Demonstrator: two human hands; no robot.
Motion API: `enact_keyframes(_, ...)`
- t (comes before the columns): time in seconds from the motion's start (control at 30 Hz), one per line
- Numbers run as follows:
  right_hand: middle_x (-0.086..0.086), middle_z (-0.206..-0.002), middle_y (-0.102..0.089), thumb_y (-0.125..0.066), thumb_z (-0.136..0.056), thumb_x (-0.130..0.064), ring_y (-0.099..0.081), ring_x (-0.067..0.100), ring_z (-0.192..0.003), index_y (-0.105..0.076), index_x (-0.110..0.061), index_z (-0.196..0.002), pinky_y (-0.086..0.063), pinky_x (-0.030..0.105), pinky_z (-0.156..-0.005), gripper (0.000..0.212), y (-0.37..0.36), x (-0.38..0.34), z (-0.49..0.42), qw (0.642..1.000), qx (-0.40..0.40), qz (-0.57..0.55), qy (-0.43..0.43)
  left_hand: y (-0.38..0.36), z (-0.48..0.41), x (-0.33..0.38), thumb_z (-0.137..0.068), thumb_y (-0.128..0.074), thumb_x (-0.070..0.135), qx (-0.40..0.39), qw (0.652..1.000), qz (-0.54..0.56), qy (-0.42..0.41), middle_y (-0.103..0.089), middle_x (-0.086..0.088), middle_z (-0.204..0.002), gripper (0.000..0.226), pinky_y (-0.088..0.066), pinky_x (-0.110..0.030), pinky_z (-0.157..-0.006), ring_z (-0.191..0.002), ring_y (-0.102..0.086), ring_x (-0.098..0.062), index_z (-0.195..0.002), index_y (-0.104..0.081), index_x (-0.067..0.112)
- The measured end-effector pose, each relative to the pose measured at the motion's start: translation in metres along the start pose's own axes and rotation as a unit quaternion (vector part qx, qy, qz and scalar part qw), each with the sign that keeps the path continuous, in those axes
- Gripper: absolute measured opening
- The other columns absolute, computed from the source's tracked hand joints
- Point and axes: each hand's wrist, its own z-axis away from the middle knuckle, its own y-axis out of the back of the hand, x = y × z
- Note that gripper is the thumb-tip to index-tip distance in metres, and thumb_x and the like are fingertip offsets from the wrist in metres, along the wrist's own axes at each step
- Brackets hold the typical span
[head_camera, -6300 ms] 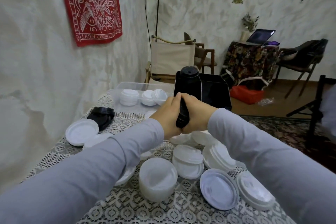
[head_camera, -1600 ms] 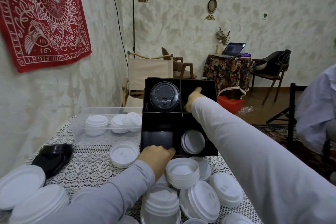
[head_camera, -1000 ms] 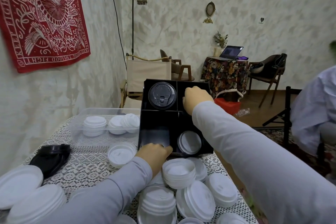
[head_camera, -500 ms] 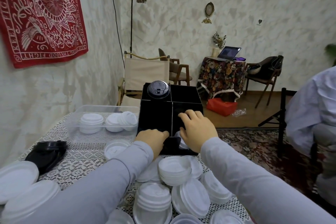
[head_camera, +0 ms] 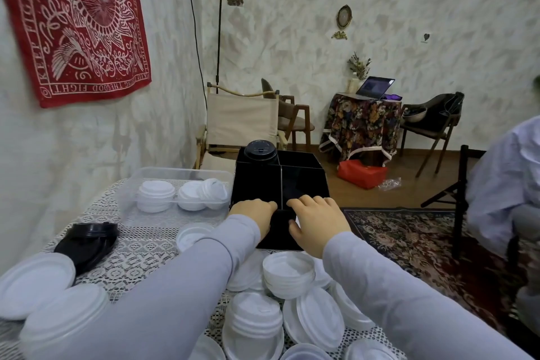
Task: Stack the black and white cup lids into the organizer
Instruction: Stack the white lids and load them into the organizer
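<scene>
Our left hand (head_camera: 253, 213) and right hand (head_camera: 317, 223) curled over the near wall of the black 4-compartment organizer (head_camera: 257, 181), likely positioning it before loading white plastic lids (head_camera: 289, 272).

A black box organizer (head_camera: 257, 184), split into square parts, is held at its near side by both hands. The left hand (head_camera: 254, 212) is curled over the left front part. The right hand (head_camera: 318, 221) is laid over the right front part, with its thumb pressed on the near wall. A stack of black round lids (head_camera: 260, 151) is seen in the far left part. White round plastic lids (head_camera: 288, 269) are heaped on the lace tablecloth (head_camera: 140, 248) just in front. More white lids are seen in a clear plastic tub (head_camera: 181, 172) to the left.
</scene>
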Motion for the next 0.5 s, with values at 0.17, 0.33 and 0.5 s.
enact_keyframes(0.17, -0.003, -0.128, -0.051, -0.035, -0.095, -0.037, -0.048, 0.022, -0.115, -0.039, -0.025, -0.136, -0.033, 0.035, -0.1, 0.043, 0.007, 0.002, 0.0, 1.0, -0.014, -0.018, -0.011, 0.001, 0.001, -0.001, -0.094, -0.045, 0.016, -0.014, 1.0, -0.007, -0.009, -0.061, -0.009, -0.102, 0.019, -0.042, -0.034, -0.065, -0.091, -0.06, -0.03, -0.113, -0.045, 0.014)
enact_keyframes(0.33, -0.002, -0.134, -0.049, -0.037, -0.095, -0.036, -0.046, 0.022, -0.12, -0.036, -0.026, -0.14, -0.033, 0.035, -0.103, 0.046, 0.018, 0.005, 0.002, 0.998, -0.039, -0.039, -0.023, 0.0, 0.009, -0.006, -0.095, -0.045, 0.021, 0.004, 0.999, -0.034, -0.039, -0.059, -0.009, -0.116, 0.032, -0.035, -0.034, -0.084, -0.105, -0.055, -0.03, -0.125, -0.038, 0.014)
enact_keyframes(0.5, 0.0, -0.141, -0.043, -0.041, -0.095, -0.036, -0.042, 0.024, -0.125, -0.029, -0.025, -0.145, -0.036, 0.035, -0.102, 0.052, 0.039, 0.001, -0.002, 0.996, -0.052, -0.062, -0.024, 0.014, 0.035, -0.022, -0.092, -0.046, 0.035, 0.061, 0.997, -0.012, -0.048, -0.049, -0.002, -0.131, 0.045, -0.025, -0.04, -0.108, -0.121, -0.045, -0.023, -0.134, -0.039, 0.018)
